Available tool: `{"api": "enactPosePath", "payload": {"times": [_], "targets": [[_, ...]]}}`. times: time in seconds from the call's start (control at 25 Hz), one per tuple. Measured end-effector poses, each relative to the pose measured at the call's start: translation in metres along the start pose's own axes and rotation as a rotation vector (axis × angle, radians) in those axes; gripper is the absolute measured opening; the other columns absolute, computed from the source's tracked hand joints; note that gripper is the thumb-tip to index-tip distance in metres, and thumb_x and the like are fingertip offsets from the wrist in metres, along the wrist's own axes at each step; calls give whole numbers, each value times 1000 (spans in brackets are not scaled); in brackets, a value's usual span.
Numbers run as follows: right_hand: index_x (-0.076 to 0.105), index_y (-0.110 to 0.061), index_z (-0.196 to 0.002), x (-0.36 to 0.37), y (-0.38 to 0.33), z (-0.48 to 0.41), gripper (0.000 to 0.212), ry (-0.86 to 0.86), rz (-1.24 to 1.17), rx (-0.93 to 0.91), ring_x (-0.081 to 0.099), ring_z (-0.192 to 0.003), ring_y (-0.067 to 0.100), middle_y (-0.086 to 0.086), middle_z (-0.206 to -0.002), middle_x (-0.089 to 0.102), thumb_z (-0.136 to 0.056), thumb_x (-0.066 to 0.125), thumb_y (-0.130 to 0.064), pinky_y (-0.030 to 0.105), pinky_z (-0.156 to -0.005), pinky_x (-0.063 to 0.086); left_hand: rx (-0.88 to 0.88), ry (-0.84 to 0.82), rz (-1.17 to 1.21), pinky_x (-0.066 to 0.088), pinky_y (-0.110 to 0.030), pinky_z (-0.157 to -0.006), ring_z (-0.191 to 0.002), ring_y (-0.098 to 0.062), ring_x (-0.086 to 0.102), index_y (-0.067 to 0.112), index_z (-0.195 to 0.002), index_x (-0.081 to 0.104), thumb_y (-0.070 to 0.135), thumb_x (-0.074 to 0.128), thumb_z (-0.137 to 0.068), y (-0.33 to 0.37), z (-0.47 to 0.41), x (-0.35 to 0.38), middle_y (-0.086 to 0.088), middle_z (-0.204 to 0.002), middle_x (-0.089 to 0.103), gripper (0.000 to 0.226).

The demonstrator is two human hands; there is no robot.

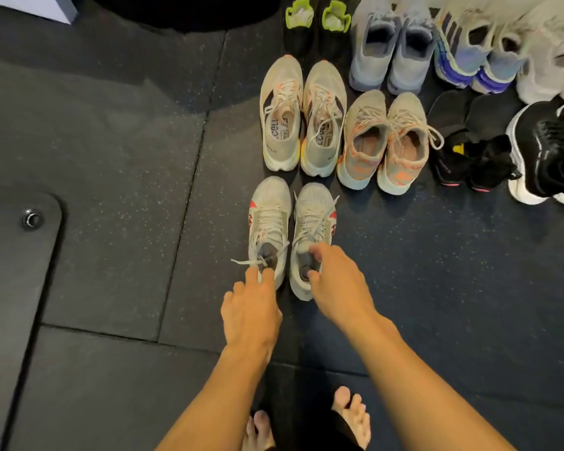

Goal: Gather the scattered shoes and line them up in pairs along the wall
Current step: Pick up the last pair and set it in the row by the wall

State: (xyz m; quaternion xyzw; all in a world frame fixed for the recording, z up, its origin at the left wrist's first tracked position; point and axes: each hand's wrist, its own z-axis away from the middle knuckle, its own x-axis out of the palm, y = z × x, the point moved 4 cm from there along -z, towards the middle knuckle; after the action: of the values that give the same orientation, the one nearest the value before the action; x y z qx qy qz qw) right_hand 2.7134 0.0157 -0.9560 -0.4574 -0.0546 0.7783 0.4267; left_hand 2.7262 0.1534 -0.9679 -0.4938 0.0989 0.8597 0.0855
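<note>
**Grey pair at the front of the shoe rows**

A dark, speckled rubber floor (111, 157) of seamed tiles fills the view, and a black mat (10, 288) lies at the left. Shoes stand paired in rows at the upper right. A blue-grey pair (391, 50) and a lime pair (316, 24) are farthest. Nearer are a beige pair (302, 115), an orange pair (383, 141) and a black pair (469, 148).

The grey pair (290, 222) stands just before the beige pair, toes toward it. The right hand (336, 281) pinches the right shoe (313, 219) at its collar. The left hand (251, 307) touches the heel of the left shoe (269, 219) with its fingertips; whether it grips, I cannot tell.

Bare feet (352, 415) show below. A metal ring (31, 219) sits in the mat.
</note>
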Motion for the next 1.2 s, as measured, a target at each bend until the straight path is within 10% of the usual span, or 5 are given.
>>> {"api": "enactPosePath", "payload": {"times": [0.56, 1.2], "targets": [[49, -21, -128, -353, -118, -53, 36, 147, -120, -267, 54, -112, 26, 3, -126, 55, -93, 52, -19, 42, -90, 44, -62, 297, 402, 45, -42, -80, -106, -30, 56, 22, -122, 57, 18, 48, -91, 172, -115, -350, -5, -126, 52, 33], [55, -25, -124, -327, -97, -341, 34, 59, -114, -318, 53, -117, 24, 2, -130, 56, -92, 49, -16, 43, -96, 44, -152, 335, 631, 37, -37, -68, -86, -24, 51, 21, -117, 52, 22, 48, -92, 224, -378, -257, -4, -110, 51, 26]]}}
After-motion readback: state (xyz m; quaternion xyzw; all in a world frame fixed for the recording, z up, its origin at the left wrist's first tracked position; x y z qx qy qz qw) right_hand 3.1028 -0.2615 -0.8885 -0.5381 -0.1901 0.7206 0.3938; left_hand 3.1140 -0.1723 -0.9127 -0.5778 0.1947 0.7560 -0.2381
